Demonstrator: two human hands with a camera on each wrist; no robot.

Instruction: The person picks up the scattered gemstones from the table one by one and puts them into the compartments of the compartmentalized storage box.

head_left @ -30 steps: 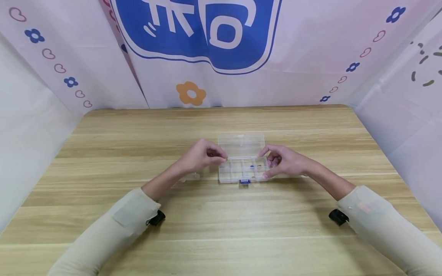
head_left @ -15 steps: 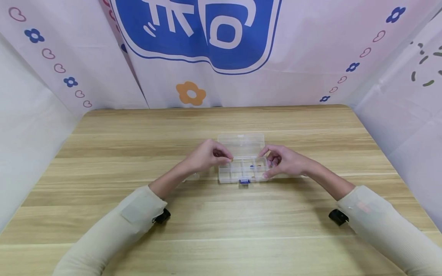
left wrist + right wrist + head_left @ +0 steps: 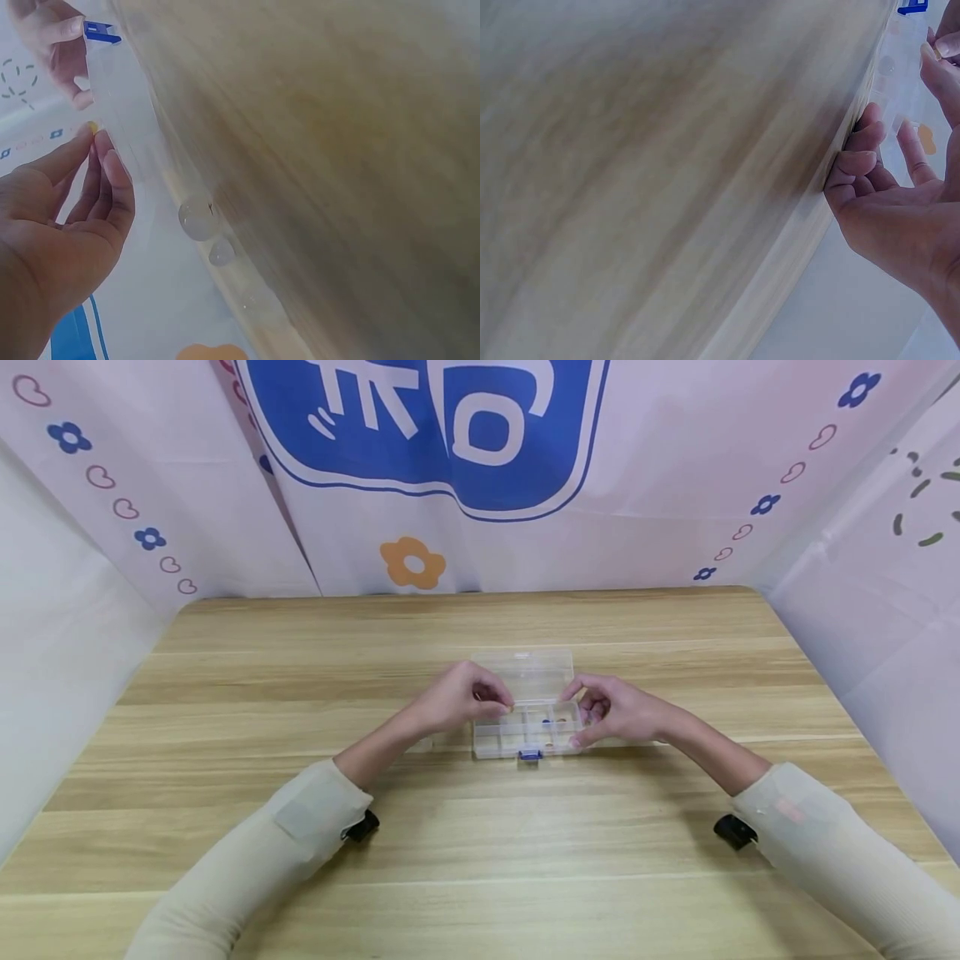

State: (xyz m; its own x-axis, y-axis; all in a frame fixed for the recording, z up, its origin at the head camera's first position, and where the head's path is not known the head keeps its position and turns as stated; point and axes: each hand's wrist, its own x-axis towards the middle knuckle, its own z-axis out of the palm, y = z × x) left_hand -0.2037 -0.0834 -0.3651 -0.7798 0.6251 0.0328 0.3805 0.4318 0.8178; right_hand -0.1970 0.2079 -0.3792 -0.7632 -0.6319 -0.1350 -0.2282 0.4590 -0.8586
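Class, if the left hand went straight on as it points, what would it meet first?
Probably a divider in the clear box; depth is unclear, though, and above the dividers the left hand would likely meet the right hand.

We see a clear box (image 3: 487, 747) with blue latch (image 3: 530, 755), a yellow piece (image 3: 93, 127), cream sleeves (image 3: 247, 860), brown-grained table (image 3: 540, 852), white cloth (image 3: 660, 552) with blue and orange flowers (image 3: 393, 553).

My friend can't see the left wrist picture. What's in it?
A left hand pinches a small yellow piece at a clear plastic box with a blue clasp. The right hand holds the box's far end, and clear rounded things lie on the wooden table.
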